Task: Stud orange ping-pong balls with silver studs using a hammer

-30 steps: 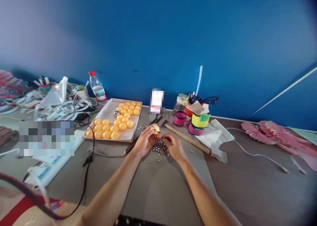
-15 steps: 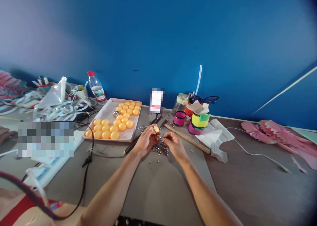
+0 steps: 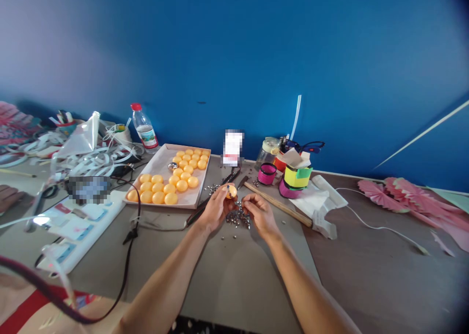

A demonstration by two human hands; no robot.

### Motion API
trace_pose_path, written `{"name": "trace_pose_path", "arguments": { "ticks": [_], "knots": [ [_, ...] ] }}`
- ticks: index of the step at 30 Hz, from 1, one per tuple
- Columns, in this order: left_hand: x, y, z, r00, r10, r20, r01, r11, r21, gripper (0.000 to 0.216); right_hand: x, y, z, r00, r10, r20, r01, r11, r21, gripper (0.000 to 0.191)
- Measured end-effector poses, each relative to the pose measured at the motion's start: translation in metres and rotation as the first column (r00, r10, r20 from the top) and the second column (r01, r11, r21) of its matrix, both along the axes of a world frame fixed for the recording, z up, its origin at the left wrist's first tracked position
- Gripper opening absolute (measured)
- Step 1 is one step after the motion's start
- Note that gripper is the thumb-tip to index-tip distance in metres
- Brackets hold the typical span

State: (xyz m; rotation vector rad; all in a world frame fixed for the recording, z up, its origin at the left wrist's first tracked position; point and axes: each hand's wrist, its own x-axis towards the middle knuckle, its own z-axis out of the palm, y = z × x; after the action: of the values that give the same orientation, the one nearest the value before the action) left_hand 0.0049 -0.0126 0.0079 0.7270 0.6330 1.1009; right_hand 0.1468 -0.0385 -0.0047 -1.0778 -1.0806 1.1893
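Observation:
My left hand (image 3: 217, 211) is closed round an orange ball (image 3: 231, 192), which looks like a table tennis ball and has some dark, shiny bits on its side. Close by on the right, my right hand (image 3: 259, 214) has thumb and fingers pinched together. Whatever lies between those fingertips is too small to make out. Below and between both hands is a loose pile of small, shiny silver pieces (image 3: 238, 219) on the grey mat (image 3: 234, 275). To the left, a shallow box (image 3: 183, 206) holds several more orange balls (image 3: 157, 187) and one silver-covered ball (image 3: 172, 166).
A wooden-handled hammer (image 3: 282, 204) lies right of my hands. Behind it stand a magenta ring-shaped container (image 3: 266, 173), a glass jar (image 3: 268, 152) and a yellow holder (image 3: 296, 177). A bottle (image 3: 144, 129), a power strip (image 3: 82, 236) and a dark cable (image 3: 129, 260) are on the left.
The ball stays in my left hand. My right fingertips have shifted very slightly, still pinched beside it. The view has moved a little.

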Motion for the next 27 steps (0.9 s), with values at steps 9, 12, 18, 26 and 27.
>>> {"name": "trace_pose_path", "arguments": {
  "ticks": [9,12,18,26,27],
  "knots": [
    [0.0039,0.0002,-0.0029,1.000,-0.011,-0.015,0.011,1.000,0.017,0.037,-0.0027,-0.0011,0.0037,0.992,0.001,-0.123,-0.003,1.000,-0.016,0.023],
    [0.0045,0.0005,-0.0047,1.000,-0.017,-0.027,0.018,0.999,0.043,0.039,-0.0034,-0.0015,0.0048,0.994,-0.001,-0.112,0.000,1.000,-0.009,0.023],
    [0.0009,0.0009,-0.0064,0.999,-0.050,0.021,0.048,0.996,0.072,0.040,-0.0038,-0.0009,0.0051,0.998,-0.047,-0.047,0.048,0.999,0.022,0.020],
    [0.0015,-0.0019,-0.0026,0.996,-0.043,0.074,0.042,0.999,0.019,0.044,-0.0030,0.0002,0.0028,0.998,-0.055,0.001,0.055,0.998,0.027,0.018],
    [0.0018,-0.0022,-0.0018,0.996,-0.044,0.076,0.042,0.999,0.019,0.043,-0.0032,0.0001,0.0029,0.999,-0.049,-0.005,0.050,0.998,0.027,0.018]
  ]
}}
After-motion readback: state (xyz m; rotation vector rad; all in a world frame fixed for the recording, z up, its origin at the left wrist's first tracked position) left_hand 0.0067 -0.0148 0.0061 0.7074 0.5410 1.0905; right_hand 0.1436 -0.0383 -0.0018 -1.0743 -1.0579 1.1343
